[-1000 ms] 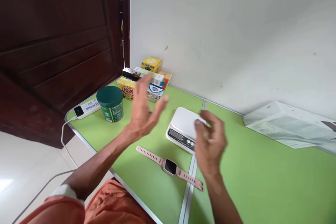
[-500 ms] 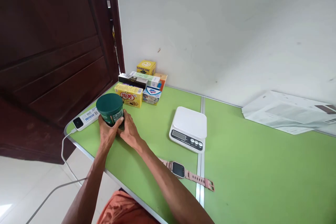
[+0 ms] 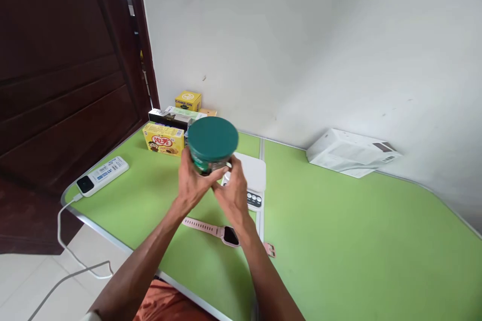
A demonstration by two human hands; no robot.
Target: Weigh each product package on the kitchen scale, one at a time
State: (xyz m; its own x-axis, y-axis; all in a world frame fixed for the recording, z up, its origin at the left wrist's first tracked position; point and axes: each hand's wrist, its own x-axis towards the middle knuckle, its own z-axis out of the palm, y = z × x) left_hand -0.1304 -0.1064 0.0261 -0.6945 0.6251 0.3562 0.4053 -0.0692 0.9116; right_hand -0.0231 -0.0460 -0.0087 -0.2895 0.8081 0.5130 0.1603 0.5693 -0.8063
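Note:
A round tub with a dark green lid (image 3: 213, 138) is raised above the table, gripped from both sides. My left hand (image 3: 193, 180) wraps its left side and my right hand (image 3: 232, 188) its right side, with the thumbs near each other at the front. Behind the tub and my right hand lies a white kitchen scale (image 3: 253, 173), partly covered from view. Below my hands a pink-strapped smartwatch (image 3: 230, 235) rests on the table, part of its strap hidden by my right forearm.
Several boxes stand in the back left corner, among them a yellow snack box (image 3: 163, 141) and a small yellow box (image 3: 188, 101). A white power device (image 3: 103, 175) with a cable sits at the left edge. A white box (image 3: 350, 153) leans by the wall on the green table (image 3: 357, 241).
Both hands have lifted the tub and carried it rightward, from beside the power device to in front of the scale. The view has shifted to the right.

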